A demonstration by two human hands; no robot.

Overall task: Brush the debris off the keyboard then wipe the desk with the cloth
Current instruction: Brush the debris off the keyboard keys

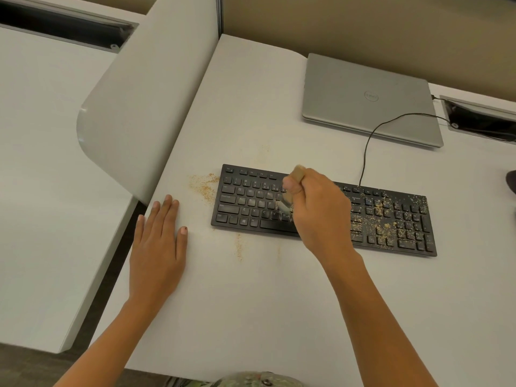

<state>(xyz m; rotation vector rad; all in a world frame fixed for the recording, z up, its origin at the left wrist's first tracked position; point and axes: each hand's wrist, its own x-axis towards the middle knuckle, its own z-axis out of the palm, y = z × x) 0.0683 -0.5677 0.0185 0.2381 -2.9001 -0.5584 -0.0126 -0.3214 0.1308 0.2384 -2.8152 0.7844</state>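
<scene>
A black keyboard [245, 202] lies across the white desk [251, 303]. Tan crumbs [388, 216] speckle its right half, and more crumbs [205, 184] lie on the desk at its left end. My right hand [318, 210] grips a small brush with a wooden handle [298, 172]; its pale bristles [283, 206] touch the keys near the middle of the keyboard and are blurred. My left hand [159, 244] rests flat on the desk, fingers straight, left of the keyboard. No cloth is in view.
A closed silver laptop [368, 99] lies behind the keyboard, whose black cable [371, 135] curves to a cable slot [483, 118] at the right. A pale divider panel [145, 93] stands on the left, with another desk beyond it. A thin line of crumbs [239, 248] lies before the keyboard.
</scene>
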